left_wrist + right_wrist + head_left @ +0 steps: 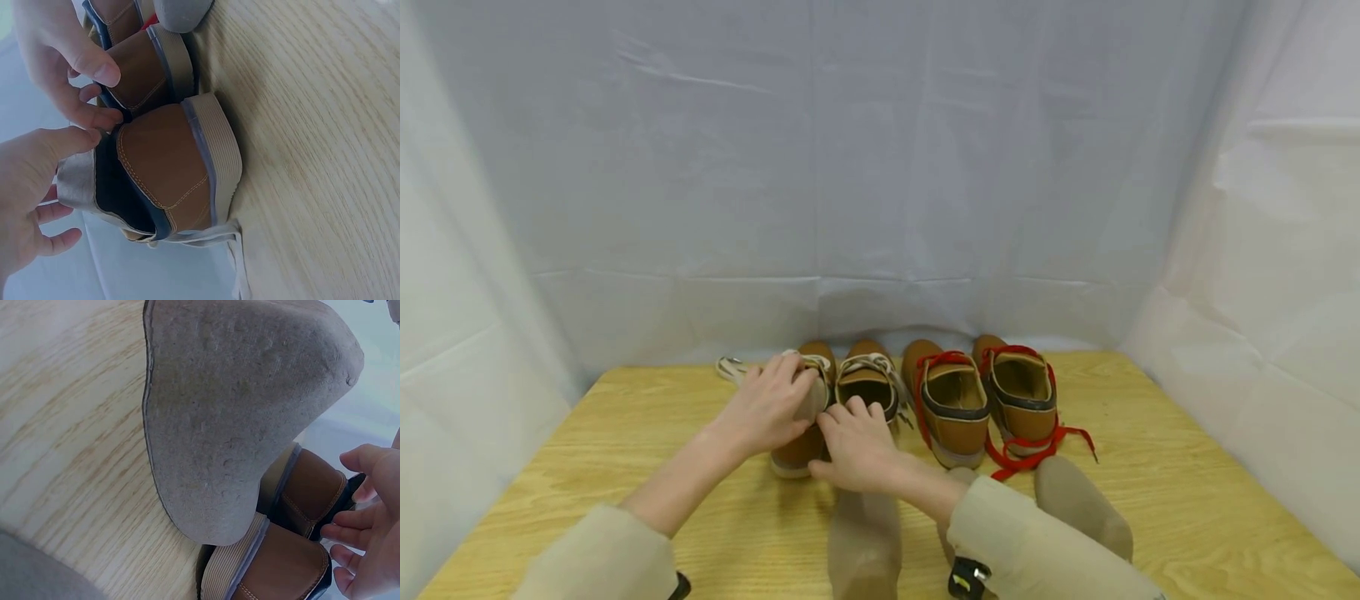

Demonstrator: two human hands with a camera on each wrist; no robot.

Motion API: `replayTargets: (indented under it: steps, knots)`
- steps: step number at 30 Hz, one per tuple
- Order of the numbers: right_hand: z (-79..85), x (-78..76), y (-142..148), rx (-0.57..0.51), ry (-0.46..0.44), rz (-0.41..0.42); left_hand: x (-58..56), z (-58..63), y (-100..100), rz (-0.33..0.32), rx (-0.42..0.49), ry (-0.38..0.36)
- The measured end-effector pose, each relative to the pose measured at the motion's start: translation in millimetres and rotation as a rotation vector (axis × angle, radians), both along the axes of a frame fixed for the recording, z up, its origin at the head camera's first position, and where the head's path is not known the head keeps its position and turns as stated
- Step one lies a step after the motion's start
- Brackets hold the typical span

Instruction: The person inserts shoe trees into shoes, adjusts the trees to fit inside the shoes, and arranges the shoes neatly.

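A brown shoe with off-white laces (796,457) stands leftmost in a row, its heel toward me. From its opening rises a grey molded shoe insert (76,181). My left hand (772,402) pinches this insert between thumb and fingers, as the left wrist view shows. My right hand (859,450) has its fingers loosely spread, with fingertips at the heel collar of the same shoe. The second white-laced shoe (867,357) stands just right of it, partly covered by my right hand.
Two brown shoes with red laces, one nearer (961,429) and one farther right (1026,417), stand to the right. Loose red laces (1033,454) trail on the wooden table (700,500). Grey molded inserts (865,542) lie in front of the shoes. A pale curtain (880,167) hangs behind.
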State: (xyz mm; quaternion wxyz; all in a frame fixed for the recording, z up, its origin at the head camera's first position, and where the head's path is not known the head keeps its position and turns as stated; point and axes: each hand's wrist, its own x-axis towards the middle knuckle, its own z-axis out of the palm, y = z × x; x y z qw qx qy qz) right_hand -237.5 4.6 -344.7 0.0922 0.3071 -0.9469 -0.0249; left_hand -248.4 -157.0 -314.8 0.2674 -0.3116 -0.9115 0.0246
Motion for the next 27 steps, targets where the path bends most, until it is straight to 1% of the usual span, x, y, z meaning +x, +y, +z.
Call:
replayTargets:
  steps: [5, 11, 16, 20, 27]
  knots:
    - [0.9, -0.6, 0.6, -0.003, 0.002, 0.001, -1.6, -2.2, 1.5, -0.004, -0.001, 0.034]
    - [1.1, -0.8, 1.8, -0.013, 0.003, 0.007, -2.8, -3.9, 2.3, 0.002, -0.031, 0.089]
    - [1.1, -0.4, 2.3, -0.019, 0.002, 0.012, -3.5, -3.4, 4.2, 0.015, -0.081, 0.136]
    - [0.5, -0.6, 2.1, -0.018, 0.006, 0.01, -4.2, -3.5, 5.9, 0.042, -0.142, 0.175]
    - [-1.5, -0.4, 1.5, -0.012, 0.012, 0.004, -5.3, -4.5, 7.0, 0.069, -0.19, 0.202]
